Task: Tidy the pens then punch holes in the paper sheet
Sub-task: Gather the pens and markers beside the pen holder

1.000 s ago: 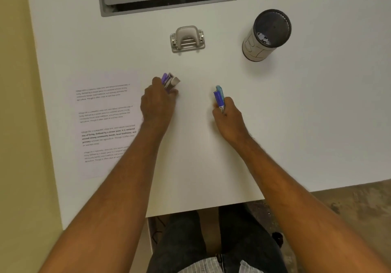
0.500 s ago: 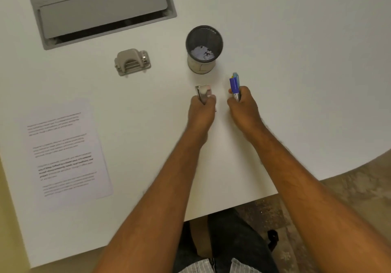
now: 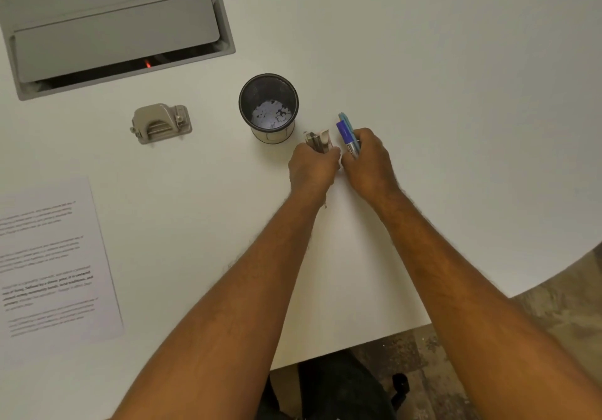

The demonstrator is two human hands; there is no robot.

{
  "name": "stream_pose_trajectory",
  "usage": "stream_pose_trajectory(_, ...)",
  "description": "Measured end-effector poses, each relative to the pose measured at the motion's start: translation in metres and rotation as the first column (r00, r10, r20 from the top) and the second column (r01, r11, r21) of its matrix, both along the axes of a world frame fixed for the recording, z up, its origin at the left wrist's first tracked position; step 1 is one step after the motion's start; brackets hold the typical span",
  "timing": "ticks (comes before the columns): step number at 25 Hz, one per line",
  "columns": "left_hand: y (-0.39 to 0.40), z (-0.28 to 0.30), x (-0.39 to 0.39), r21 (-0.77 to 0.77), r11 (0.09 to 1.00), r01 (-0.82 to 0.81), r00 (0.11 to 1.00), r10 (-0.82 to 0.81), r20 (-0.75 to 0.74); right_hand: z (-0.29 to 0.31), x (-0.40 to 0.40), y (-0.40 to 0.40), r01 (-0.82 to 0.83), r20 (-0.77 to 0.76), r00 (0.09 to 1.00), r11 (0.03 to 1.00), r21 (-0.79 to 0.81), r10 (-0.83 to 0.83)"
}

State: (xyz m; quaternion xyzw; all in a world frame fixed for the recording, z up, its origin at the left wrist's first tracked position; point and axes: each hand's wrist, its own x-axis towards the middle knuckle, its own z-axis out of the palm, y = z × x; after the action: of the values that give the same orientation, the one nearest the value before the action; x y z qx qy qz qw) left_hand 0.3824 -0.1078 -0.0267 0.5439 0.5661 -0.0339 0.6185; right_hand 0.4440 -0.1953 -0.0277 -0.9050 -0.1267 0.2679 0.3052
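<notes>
My left hand point(image 3: 313, 167) is closed around a bunch of grey and white pens point(image 3: 319, 141) whose ends stick up past my fingers. Right beside it, almost touching, my right hand point(image 3: 369, 160) grips blue and teal pens point(image 3: 347, 133), also pointing away from me. A black mesh pen cup point(image 3: 269, 107) stands just left of and beyond my left hand, with white paper bits at its bottom. The grey hole punch point(image 3: 161, 123) sits further left. A printed paper sheet point(image 3: 52, 260) lies flat at the left edge.
A grey recessed cable hatch point(image 3: 114, 32) is set into the white desk point(image 3: 456, 94) at the back left, with a red glow in its slot. The desk's front edge curves away at the right, above a speckled floor point(image 3: 537, 315).
Both hands have come together near the pen cup, each still holding its pens. The view has shifted so the cup, punch and paper appear further left.
</notes>
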Motion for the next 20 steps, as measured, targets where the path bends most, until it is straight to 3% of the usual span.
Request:
stream_pose_trajectory(10, 0.000, 0.002, 0.014, 0.041, 0.997, 0.065, 0.995, -0.062, -0.074, -0.003, 0.005, -0.004, 0.028, 0.061, 0.998, 0.999, 0.035, -0.030)
stream_pose_trajectory(20, -0.006, 0.004, 0.009, 0.111, 0.992, 0.068, 0.996, -0.061, -0.061, 0.001, 0.002, -0.011, 0.027, 0.155, 0.988, 0.998, -0.054, -0.018)
